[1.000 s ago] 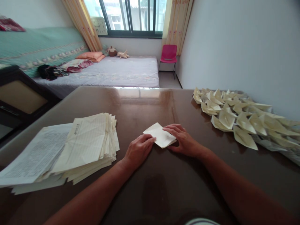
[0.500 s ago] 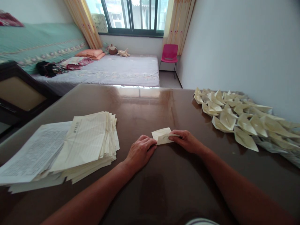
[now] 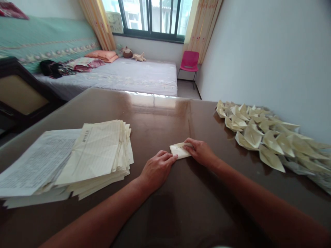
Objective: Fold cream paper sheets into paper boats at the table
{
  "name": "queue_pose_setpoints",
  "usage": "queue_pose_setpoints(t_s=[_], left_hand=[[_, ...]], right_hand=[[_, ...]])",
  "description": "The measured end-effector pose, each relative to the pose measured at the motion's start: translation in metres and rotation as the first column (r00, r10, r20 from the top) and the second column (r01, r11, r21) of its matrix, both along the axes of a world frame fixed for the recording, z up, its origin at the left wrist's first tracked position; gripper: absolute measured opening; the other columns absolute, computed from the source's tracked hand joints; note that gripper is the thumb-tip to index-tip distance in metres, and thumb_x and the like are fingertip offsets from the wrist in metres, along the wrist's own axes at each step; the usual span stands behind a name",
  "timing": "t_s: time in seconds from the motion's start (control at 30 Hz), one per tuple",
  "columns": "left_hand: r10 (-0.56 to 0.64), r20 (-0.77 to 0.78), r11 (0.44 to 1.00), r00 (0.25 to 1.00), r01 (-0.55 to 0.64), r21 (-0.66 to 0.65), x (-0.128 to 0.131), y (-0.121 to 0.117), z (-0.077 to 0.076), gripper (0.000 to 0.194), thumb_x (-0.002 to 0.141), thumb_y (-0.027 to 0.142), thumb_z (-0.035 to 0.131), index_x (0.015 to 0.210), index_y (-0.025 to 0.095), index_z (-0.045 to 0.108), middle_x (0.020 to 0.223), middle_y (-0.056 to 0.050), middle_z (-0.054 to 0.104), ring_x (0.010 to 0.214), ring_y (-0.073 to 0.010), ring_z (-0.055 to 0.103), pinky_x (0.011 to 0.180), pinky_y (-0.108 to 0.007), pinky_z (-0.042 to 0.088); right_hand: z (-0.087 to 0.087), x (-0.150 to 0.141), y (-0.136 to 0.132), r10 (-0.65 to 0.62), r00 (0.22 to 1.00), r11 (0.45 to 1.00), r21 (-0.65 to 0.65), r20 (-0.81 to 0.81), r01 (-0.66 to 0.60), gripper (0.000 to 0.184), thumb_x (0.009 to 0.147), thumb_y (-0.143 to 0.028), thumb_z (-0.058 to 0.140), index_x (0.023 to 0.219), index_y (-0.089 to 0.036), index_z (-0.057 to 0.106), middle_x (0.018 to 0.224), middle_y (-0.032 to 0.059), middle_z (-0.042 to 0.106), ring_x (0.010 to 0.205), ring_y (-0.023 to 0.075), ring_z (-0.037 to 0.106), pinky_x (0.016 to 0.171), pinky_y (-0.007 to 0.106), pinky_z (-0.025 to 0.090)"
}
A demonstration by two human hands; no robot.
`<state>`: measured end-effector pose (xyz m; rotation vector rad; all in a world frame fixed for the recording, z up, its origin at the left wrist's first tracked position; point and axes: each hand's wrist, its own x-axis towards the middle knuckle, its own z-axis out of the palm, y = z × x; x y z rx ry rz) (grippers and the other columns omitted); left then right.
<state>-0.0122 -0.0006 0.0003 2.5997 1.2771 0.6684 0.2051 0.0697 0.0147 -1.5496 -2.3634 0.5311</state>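
Observation:
A small cream sheet of folded paper lies nearly flat on the brown table in front of me. My left hand has its fingers closed together at the paper's near left corner, the fingertips pressing on its edge. At the right end, my right hand grips the paper, fingers over the top; its thumb is partly hidden. Left of my hands rests a stack of lined cream paper sheets. Over to the right stand several folded paper boats in rows.
Printed white sheets lie under and beside the lined stack. Beyond the table are a bed, a pink chair and a window. A dark wooden piece of furniture stands at the left, and a white wall runs along the right.
The raised flap of the paper has been folded down flat. My right hand has shifted slightly left over it, and the left fingertips have moved a little right along its edge.

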Motion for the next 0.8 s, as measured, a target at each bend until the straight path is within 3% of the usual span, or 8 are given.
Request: queue_pose_setpoints(t_s=[0.13, 0.37, 0.7, 0.8], left_hand=[[0.015, -0.016, 1.000, 1.000, -0.015, -0.014, 0.001, -0.001, 0.001, 0.033, 0.094, 0.017, 0.041, 0.123, 0.016, 0.058, 0.103, -0.007, 0.067, 0.097, -0.0207, 0.054, 0.085, -0.035, 0.054], [0.040, -0.065, 0.999, 0.997, -0.041, -0.016, 0.004, -0.001, 0.005, 0.032, 0.094, 0.019, 0.042, 0.122, 0.017, 0.058, 0.101, -0.008, 0.063, 0.096, -0.0207, 0.052, 0.086, -0.035, 0.052], [0.055, -0.190, 0.998, 0.980, -0.053, 0.017, 0.004, -0.002, 0.006, 0.032, 0.094, 0.021, 0.042, 0.123, 0.019, 0.056, 0.102, -0.007, 0.061, 0.098, -0.0217, 0.052, 0.086, -0.037, 0.051], [0.078, -0.225, 0.997, 0.971, -0.073, 0.029, 0.006, -0.003, 0.008, 0.030, 0.094, 0.023, 0.044, 0.122, 0.021, 0.057, 0.101, -0.007, 0.062, 0.096, -0.0219, 0.053, 0.082, -0.037, 0.052]], right_hand=[[0.002, 0.000, 0.011, 0.047, 0.993, 0.999, 0.022, 0.105, -0.050, 0.022, 0.087, -0.041, 0.052, 0.084, -0.022, 0.062, 0.080, 0.0014, 0.066, 0.068, 0.0140, 0.057, 0.059, 0.023, 0.031], [-0.006, -0.002, 0.005, -0.089, 0.988, 0.994, 0.067, 0.129, 0.081, 0.026, 0.086, -0.047, 0.051, 0.084, -0.022, 0.060, 0.074, 0.0006, 0.065, 0.064, 0.0143, 0.055, 0.055, 0.024, 0.026], [-0.008, -0.005, 0.005, -0.147, 0.979, 0.988, 0.074, 0.139, 0.138, 0.029, 0.085, -0.051, 0.053, 0.077, -0.023, 0.056, 0.072, -0.0009, 0.064, 0.062, 0.0140, 0.053, 0.052, 0.024, 0.022], [-0.009, -0.005, 0.005, -0.156, 0.980, 0.987, 0.064, 0.121, 0.149, 0.027, 0.084, -0.050, 0.054, 0.083, -0.023, 0.059, 0.074, -0.0006, 0.066, 0.065, 0.0149, 0.056, 0.052, 0.024, 0.024]])
